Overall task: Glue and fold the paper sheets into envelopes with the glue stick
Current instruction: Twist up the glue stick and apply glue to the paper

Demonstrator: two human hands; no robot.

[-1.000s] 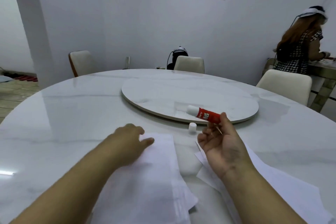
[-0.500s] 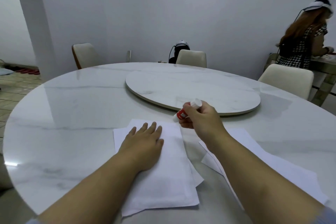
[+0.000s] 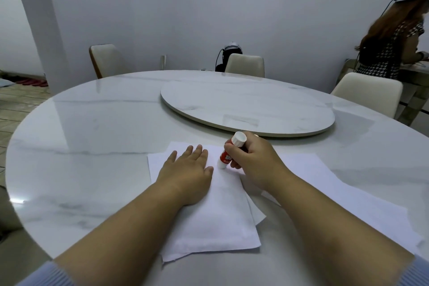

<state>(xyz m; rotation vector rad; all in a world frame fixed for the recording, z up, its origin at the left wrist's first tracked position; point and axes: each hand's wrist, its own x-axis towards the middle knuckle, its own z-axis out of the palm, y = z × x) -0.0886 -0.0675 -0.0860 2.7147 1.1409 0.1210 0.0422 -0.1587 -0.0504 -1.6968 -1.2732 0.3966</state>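
Observation:
A small stack of white paper sheets (image 3: 216, 220) lies on the round marble table (image 3: 92, 146) in front of me. My left hand (image 3: 185, 169) rests flat on the top sheet with its fingers spread. My right hand (image 3: 253, 158) is closed around a red and white glue stick (image 3: 228, 153). The stick is tilted, and its lower tip touches the top sheet near the far right corner. More white sheets (image 3: 336, 193) lie to the right, partly under my right forearm. The glue stick's cap is not visible.
A marble turntable (image 3: 246, 104) sits at the table's centre, just beyond my hands. Cream chairs (image 3: 369, 93) stand around the far side. A person (image 3: 394, 37) stands at a side table at the far right.
My right hand turned over and brought the glue stick down, tip first, onto the top sheet. My left hand spread flat on the paper. The view tilted downward.

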